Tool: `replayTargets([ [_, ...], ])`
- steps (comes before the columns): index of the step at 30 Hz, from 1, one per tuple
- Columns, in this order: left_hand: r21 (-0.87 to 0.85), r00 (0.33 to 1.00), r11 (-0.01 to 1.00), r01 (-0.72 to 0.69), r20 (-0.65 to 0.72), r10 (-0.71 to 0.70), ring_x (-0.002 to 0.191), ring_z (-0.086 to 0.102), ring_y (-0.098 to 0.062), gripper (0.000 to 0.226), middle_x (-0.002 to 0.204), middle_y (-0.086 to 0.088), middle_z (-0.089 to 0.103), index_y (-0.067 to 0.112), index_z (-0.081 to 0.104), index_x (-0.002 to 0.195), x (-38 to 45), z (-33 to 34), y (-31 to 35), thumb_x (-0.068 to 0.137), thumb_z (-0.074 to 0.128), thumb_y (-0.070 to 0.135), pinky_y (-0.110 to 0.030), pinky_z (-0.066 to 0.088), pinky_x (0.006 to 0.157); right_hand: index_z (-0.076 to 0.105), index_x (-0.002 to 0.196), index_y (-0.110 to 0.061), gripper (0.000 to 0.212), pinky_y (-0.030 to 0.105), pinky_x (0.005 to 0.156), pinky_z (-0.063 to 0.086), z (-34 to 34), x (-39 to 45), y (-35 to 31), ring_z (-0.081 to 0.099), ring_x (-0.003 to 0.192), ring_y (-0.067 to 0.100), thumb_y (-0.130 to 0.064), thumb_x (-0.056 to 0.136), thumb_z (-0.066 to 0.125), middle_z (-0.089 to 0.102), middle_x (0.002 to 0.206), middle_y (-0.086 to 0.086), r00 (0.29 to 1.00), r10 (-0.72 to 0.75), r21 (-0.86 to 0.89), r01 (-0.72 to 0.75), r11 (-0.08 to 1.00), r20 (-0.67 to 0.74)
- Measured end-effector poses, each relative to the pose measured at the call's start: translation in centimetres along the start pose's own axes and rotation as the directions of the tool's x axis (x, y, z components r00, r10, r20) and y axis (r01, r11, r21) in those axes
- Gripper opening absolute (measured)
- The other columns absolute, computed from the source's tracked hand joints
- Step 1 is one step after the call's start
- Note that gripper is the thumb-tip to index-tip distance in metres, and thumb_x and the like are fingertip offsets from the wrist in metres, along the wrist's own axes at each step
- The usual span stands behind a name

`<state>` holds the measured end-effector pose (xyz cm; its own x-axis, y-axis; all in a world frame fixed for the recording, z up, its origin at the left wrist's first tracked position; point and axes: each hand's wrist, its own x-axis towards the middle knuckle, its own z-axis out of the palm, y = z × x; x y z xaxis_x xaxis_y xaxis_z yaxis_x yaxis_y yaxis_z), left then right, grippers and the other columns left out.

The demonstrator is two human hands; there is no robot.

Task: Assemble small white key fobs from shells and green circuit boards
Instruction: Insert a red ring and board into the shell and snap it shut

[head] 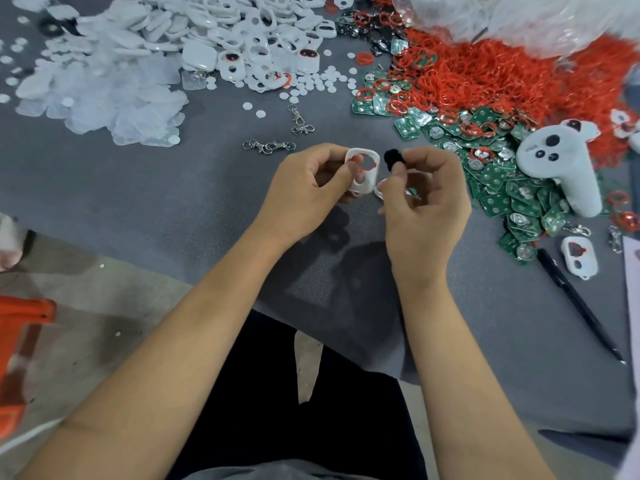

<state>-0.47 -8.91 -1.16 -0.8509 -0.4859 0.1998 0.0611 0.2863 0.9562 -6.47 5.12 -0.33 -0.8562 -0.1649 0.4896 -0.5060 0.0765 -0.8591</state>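
A small white plastic key fob shell with two cut-out openings is held up above the grey felt-covered table, pinched at its left edge between thumb and fingers of the left hand. A thin red ring is seen seated around the shell's upper opening. Just beside it, a small black round rubber pad is pinched between thumb and forefinger of the right hand; pad and shell are close but apart. Something white is tucked lower in the right hand's curled fingers, too hidden to be identified.

The surroundings are crowded. To the right, a sprawling pile of green rectangular circuit boards is spread across the table, and a white plush toy with black dots is laid on top of it. Behind the boards, a big heap of red rubber rings is seen, with crumpled clear plastic bags at the far edge. Ahead, a heap of white plastic shells is piled, with translucent clear covers to its left and small white round discs scattered between. Silver metal keychain clasps lie just beyond the left hand. At the right, a black pen and one lone white shell with a red ring are seen beside the boards. Nothing lies between the hands and the camera.
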Motion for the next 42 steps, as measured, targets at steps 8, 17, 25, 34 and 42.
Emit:
replayTargets([
  [8,-0.016,1.0,1.0,0.003,-0.012,-0.003,0.079,0.076,-0.014,0.021,0.09,-0.004,0.079,0.006,0.075,0.116,-0.14,0.11,0.35,0.104,0.064,0.019,-0.022,0.06,0.069,0.073,0.109,-0.022,0.016,0.047,0.065,0.06,0.09,0.13,0.53,0.073,0.076,0.016,-0.016,0.094,0.076,0.075,0.093,-0.004,0.992,0.085,-0.057,-0.08,0.995,0.094],
  [17,-0.046,0.995,0.998,-0.047,0.083,0.05,0.087,0.077,-0.013,0.02,0.098,0.001,0.079,0.015,0.072,0.12,-0.36,-0.39,0.35,0.101,0.066,0.013,-0.023,0.06,0.074,0.081,0.105,-0.015,0.012,0.041,0.072,0.058,-0.18,0.5,0.65,0.072,0.077,0.021,-0.016,0.095,0.074,0.076,0.089,0.002,0.987,0.135,-0.089,-0.128,0.988,0.087],
  [25,-0.019,0.994,0.998,-0.058,0.095,0.059,0.087,0.077,-0.014,0.022,0.1,0.001,0.079,0.016,0.072,0.122,-0.31,-0.46,0.3,0.101,0.065,0.014,-0.024,0.06,0.075,0.081,0.103,-0.02,0.01,0.043,0.068,0.057,-0.22,0.46,0.58,0.07,0.071,0.02,-0.02,0.096,0.073,0.076,0.081,-0.008,0.977,0.172,-0.079,-0.163,0.983,0.123],
  [34,0.042,0.993,0.997,-0.058,0.107,0.053,0.089,0.077,-0.015,0.024,0.103,-0.002,0.079,0.011,0.072,0.125,-0.41,-0.44,0.58,0.102,0.065,0.015,-0.035,0.064,0.081,0.08,0.098,-0.023,0.009,0.029,0.062,0.052,-0.06,0.49,0.52,0.067,0.067,0.017,-0.017,0.094,0.075,0.073,0.075,-0.014,0.985,0.151,-0.077,-0.145,0.986,0.084],
  [42,0.059,0.992,0.997,-0.059,0.113,0.052,0.091,0.076,-0.017,0.025,0.102,-0.005,0.078,0.009,0.071,0.125,-0.49,-0.45,0.8,0.101,0.065,0.012,-0.038,0.063,0.083,0.078,0.095,-0.016,0.003,0.028,0.064,0.053,-0.03,0.47,0.78,0.067,0.066,0.01,-0.015,0.092,0.077,0.075,0.077,-0.009,0.984,0.169,-0.036,-0.167,0.985,0.064],
])
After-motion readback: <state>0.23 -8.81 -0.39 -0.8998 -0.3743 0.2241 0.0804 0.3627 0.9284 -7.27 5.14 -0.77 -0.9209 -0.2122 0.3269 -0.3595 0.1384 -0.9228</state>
